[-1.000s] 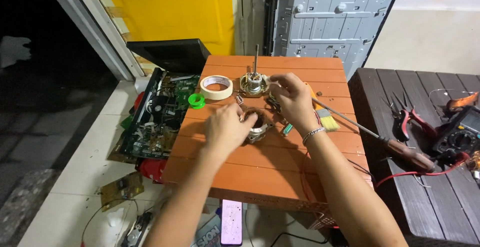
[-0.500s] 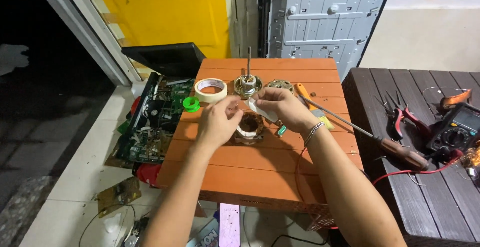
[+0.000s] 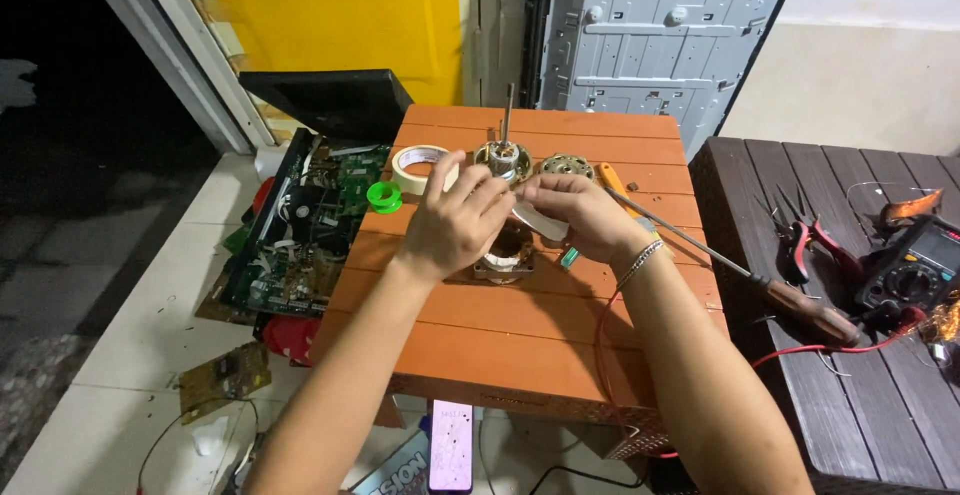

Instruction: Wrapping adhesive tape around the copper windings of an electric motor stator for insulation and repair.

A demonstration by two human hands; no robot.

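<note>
Hands are meeting near the middle of the frame, over the orange slatted surface (image 3: 520, 305). The left hand (image 3: 452, 227) is curling down over a small motor stator (image 3: 505, 252), a squarish metal stack with copper windings showing in its bore; its fingers are closing on the stator's near-left side and top. The right hand (image 3: 580, 217) is coming in from the right and pinching a pale strip (image 3: 540, 223), paper or tape by the look of it, which is lying just above the stator between the two hands.

That stator looks dense and rigid for its size, so it should sit steady under a firm hold on the outer steel stack. Its windings are fine wire and look easy to nick, so the flat outer faces seem the safer place to hold. The strip looks light and floppy, best held by an edge.

Just behind the hands, toward the upper middle, a rotor (image 3: 503, 153) is standing shaft up beside a round end cap (image 3: 566, 165), with a tape roll (image 3: 421, 167) to their left. A long screwdriver (image 3: 740, 273) is lying diagonally off to the right.
</note>
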